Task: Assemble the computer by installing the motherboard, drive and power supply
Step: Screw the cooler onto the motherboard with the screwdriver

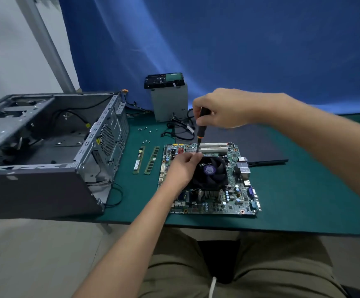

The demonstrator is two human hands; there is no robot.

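Note:
The green motherboard (pixel 235 196) lies flat on the green mat in front of me, with a black cooler fan (pixel 212 172) on it. My right hand (pixel 222 109) grips a black and orange screwdriver (pixel 201 127), held upright with its tip at the fan's far left corner. My left hand (pixel 181 168) rests on the board beside the fan, its fingertips pinched at the screwdriver tip. The open grey computer case (pixel 45 143) lies on its side at the left. The grey power supply (pixel 169 104) stands at the back with the hard drive (pixel 164 80) on top.
Two RAM sticks (pixel 145 160) lie between the case and the board. Several loose screws (pixel 148 131) are scattered behind them. Black cables (pixel 179 130) trail from the power supply. A dark case panel (pixel 260 145) lies at the right. A blue curtain hangs behind the table.

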